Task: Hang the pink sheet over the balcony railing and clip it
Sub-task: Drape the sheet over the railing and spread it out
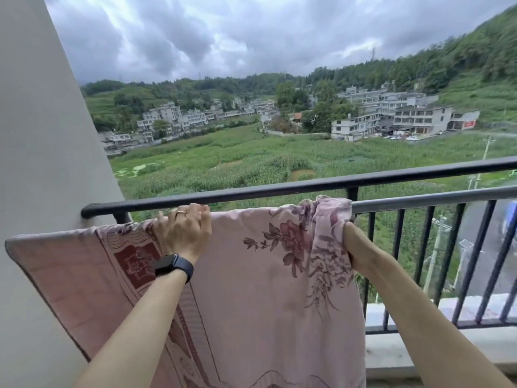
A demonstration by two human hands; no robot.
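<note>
Drapes the sheet point(251, 275) over the grey rail point(419, 202), just inside and below the black handrail point(251, 192), with a broad panel hanging down on the near side. Pins the top fold against the rail with the left hand point(183, 233), curled over the fold and grasping it, probably to stop any sliding during work on the other end. Wears a black watch point(173, 268) on that wrist.

Reaches with the right hand point(352, 242) into the bunched right edge of the sheet, up at the rail. Cannot tell whether clenched on cloth or merely pushed in, being hidden to the wrist by the folds. Likely gathers that bunch in order to draw it rightward along the bare stretch of rail and flatten it.

Leaves the left end stretched out past the left hand, near or against the pale wall point(42, 163); cannot tell which. Holds the sheet between and beyond both hands, smooth and flat across the span from one to the other and crumpled only at the right.

Shows no clips anywhere, so judged as draping nearly finished, spreading in hand, clipping not yet begun.
</note>
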